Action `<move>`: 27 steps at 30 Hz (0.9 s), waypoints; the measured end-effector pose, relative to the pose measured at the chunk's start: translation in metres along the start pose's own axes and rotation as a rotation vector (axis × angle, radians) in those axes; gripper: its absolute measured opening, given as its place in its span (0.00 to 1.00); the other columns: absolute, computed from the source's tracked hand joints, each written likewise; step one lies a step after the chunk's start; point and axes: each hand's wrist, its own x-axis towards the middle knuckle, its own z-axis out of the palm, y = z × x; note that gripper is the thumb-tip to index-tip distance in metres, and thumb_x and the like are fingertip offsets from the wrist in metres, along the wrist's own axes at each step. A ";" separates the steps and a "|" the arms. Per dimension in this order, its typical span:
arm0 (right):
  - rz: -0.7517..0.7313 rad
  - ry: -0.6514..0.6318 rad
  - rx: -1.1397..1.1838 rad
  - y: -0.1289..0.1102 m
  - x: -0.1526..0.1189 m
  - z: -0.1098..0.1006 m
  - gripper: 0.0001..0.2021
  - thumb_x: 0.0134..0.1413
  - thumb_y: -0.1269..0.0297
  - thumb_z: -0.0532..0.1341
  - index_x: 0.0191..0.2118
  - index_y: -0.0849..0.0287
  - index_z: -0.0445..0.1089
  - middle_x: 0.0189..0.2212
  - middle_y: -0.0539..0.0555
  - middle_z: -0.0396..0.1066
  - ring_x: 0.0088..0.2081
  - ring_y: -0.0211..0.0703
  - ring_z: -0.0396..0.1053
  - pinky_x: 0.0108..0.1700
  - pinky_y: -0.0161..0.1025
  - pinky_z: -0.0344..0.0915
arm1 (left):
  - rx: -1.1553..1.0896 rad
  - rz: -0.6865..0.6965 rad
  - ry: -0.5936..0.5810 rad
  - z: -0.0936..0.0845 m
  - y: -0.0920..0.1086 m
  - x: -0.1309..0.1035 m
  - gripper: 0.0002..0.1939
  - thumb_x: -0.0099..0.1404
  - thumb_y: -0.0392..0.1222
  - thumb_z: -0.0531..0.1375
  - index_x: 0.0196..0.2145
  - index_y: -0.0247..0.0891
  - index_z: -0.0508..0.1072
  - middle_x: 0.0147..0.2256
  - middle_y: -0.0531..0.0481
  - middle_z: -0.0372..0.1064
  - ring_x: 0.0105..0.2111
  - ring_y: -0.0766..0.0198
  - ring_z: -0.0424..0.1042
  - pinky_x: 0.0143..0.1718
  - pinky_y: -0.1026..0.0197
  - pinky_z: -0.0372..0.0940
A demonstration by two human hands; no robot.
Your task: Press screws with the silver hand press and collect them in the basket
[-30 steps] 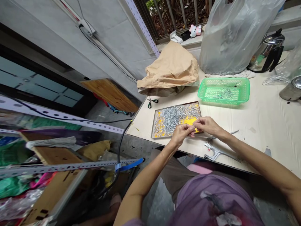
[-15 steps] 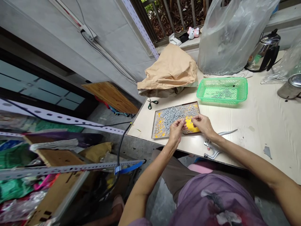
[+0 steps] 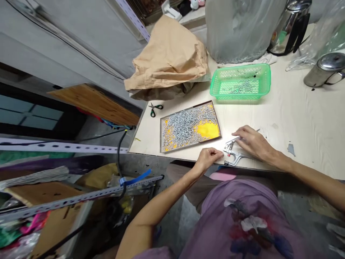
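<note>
your left hand (image 3: 207, 160) presses its fingertips together, whatever they pinch too small to tell; your right hand (image 3: 254, 142) curls round the upper handle of the silver hand tool (image 3: 236, 157) at the table (image 3: 296, 115)'s near edge, near the tray (image 3: 209, 130) of metal pins (image 3: 183, 124). steady the tool, fingertips clear of its head.

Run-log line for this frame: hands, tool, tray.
right hand: on handle of metal tool | left hand: fingertips pinched beside tool head, contents unclear | tray: small metal pieces, yellow bottom partly bare
</note>
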 end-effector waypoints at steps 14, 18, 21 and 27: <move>0.036 -0.152 -0.255 0.004 -0.079 0.009 0.14 0.66 0.68 0.49 0.42 0.61 0.72 0.33 0.58 0.70 0.35 0.46 0.67 0.36 0.41 0.64 | 0.300 -0.064 -0.092 0.016 -0.003 0.014 0.15 0.48 0.48 0.67 0.21 0.31 0.75 0.16 0.56 0.61 0.18 0.73 0.56 0.21 0.68 0.50; 0.013 -0.148 -0.284 0.006 -0.077 0.010 0.15 0.67 0.68 0.48 0.38 0.61 0.72 0.32 0.58 0.70 0.34 0.45 0.65 0.35 0.40 0.60 | 0.402 -0.066 -0.113 0.017 0.003 0.012 0.16 0.49 0.49 0.66 0.18 0.32 0.72 0.14 0.59 0.55 0.18 0.74 0.51 0.21 0.67 0.45; -0.003 -0.145 -0.305 0.006 -0.072 0.010 0.16 0.67 0.70 0.47 0.36 0.62 0.72 0.31 0.58 0.70 0.33 0.44 0.65 0.35 0.40 0.59 | 0.450 -0.090 -0.120 0.019 0.007 0.011 0.15 0.51 0.47 0.65 0.17 0.33 0.70 0.13 0.60 0.52 0.16 0.74 0.49 0.20 0.67 0.44; 0.009 -0.192 -0.338 0.009 -0.066 0.007 0.16 0.67 0.69 0.47 0.35 0.60 0.71 0.32 0.58 0.70 0.32 0.44 0.64 0.34 0.40 0.59 | 0.380 -0.228 -0.136 0.020 0.011 0.004 0.14 0.54 0.47 0.66 0.21 0.34 0.72 0.11 0.60 0.56 0.12 0.74 0.51 0.16 0.68 0.43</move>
